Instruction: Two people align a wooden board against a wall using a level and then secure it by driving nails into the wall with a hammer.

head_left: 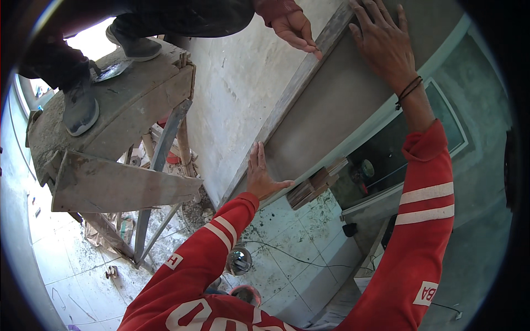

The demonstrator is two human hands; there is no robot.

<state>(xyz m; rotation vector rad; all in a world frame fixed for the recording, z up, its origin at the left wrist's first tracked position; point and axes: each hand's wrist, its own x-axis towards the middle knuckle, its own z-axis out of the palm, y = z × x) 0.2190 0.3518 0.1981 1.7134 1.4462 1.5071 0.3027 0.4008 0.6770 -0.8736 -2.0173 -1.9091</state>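
A long weathered wooden batten [307, 75] runs diagonally along the pale wall, beside a smooth grey-brown band [333, 98]. My left hand [260, 171] lies on the lower part of batten and band, fingers stretched and thumb out. Higher up, my right hand [381, 47] rests with fingers apart on the band's upper end, its fingertips at the batten. A co-worker's hand [293, 30] hangs beside the batten near the top, separate from both of mine; whether it holds something small is unclear.
The co-worker's shoes [80, 113] stand on a dusty wooden scaffold [118, 185] with a flat metal tool. Stacked wood pieces [312, 185] sit below the band. A metal bucket [238, 260], cables and debris lie on the tiled floor [287, 237]. A framed glass opening [408, 127] is at right.
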